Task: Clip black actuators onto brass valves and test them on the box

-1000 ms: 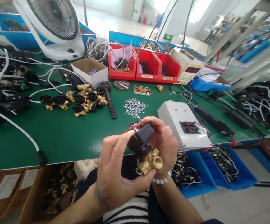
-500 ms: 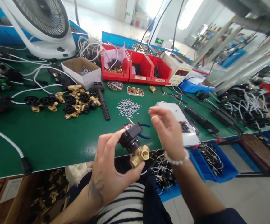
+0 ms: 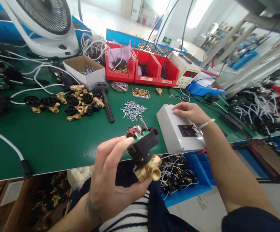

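Observation:
My left hand (image 3: 117,169) grips an electric ball valve just beyond the table's front edge. Its brass body (image 3: 149,169) has threaded ports and points down toward me, the thumb under it. On top sits a black actuator housing (image 3: 144,143), uncovered, with a green circuit board, a small motor and red wires showing. My right hand (image 3: 190,112) is at the far part of a light grey box (image 3: 171,135), fingertips drawn together against its upper face. Whatever lies under those fingertips is hidden. A black terminal block (image 3: 187,130) with red parts is set into the box.
Thin metal clips (image 3: 132,110) lie in a pile, near a black hammer (image 3: 107,103). Brass valve bodies with black caps (image 3: 82,101) cluster at the left. Red bins (image 3: 146,72), a small tray of brass parts (image 3: 141,93) and a power supply (image 3: 187,72) stand behind.
My right hand has moved right and come down onto the grey box, which now stands tilted up higher. The valve has turned in my left hand, bringing the circuit board into sight.

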### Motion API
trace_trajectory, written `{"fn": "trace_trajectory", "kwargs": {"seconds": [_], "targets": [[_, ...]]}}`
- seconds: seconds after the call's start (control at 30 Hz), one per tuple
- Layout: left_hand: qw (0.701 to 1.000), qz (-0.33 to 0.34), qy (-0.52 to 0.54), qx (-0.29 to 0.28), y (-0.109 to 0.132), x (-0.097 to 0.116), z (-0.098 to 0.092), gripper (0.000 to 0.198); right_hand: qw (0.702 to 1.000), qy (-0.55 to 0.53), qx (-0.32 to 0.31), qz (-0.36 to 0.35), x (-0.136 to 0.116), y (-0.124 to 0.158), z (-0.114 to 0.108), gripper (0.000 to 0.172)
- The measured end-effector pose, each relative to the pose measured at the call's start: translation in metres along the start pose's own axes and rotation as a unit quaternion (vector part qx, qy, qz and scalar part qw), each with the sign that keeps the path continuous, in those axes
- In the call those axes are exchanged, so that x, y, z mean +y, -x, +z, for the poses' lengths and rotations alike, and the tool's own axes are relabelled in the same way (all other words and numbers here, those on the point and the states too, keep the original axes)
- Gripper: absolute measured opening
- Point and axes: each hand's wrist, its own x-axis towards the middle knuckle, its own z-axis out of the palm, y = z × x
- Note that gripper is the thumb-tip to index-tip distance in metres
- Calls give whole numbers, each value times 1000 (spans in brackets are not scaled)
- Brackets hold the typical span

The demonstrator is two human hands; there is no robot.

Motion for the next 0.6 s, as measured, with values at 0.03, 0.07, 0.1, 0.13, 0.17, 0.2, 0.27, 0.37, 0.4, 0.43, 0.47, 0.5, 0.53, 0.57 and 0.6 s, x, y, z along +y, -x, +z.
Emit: {"fn": "trace_trajectory", "kwargs": {"seconds": [0.03,0.07,0.1,0.13,0.17,0.2,0.27,0.37,0.4,0.43,0.47,0.5,0.53,0.57,0.6], "targets": [[1000,-19,5,-2,0,-4,-1,80,1000,10,2,-1,-1,0,0,11],[999,-37,8,-1,0,-9,-2,80,1000,21,5,-4,-3,0,-1,11],[998,-56,11,2,-1,-15,-3,80,999,34,8,-9,-6,0,-2,11],[997,-75,13,6,-2,-23,-3,80,999,45,14,-15,-11,0,-2,10],[995,-93,17,11,-2,-31,-4,78,998,54,23,-22,-17,-1,-1,10],[993,-113,25,15,-3,-40,-3,75,997,64,31,-32,-25,-2,1,9],[987,-152,53,18,-3,-57,0,68,993,101,31,-58,-45,-6,11,12],[979,-190,75,1,0,-75,8,63,967,223,-68,-98,-74,-17,43,19],[979,-194,67,-8,2,-78,11,64,950,272,-113,-104,-81,-22,56,22],[979,-194,53,-17,4,-80,12,65,931,313,-154,-103,-85,-27,69,25],[980,-191,38,-27,5,-81,13,66,920,335,-177,-100,-88,-33,82,27],[981,-188,27,-37,6,-82,14,68,911,352,-193,-94,-88,-37,94,29],[982,-184,22,-44,6,-82,13,68,906,363,-201,-87,-88,-41,104,29],[982,-182,25,-50,6,-82,13,68,902,371,-204,-79,-87,-44,111,30],[982,-181,30,-52,6,-82,12,68,898,381,-208,-70,-86,-46,117,31]]}}
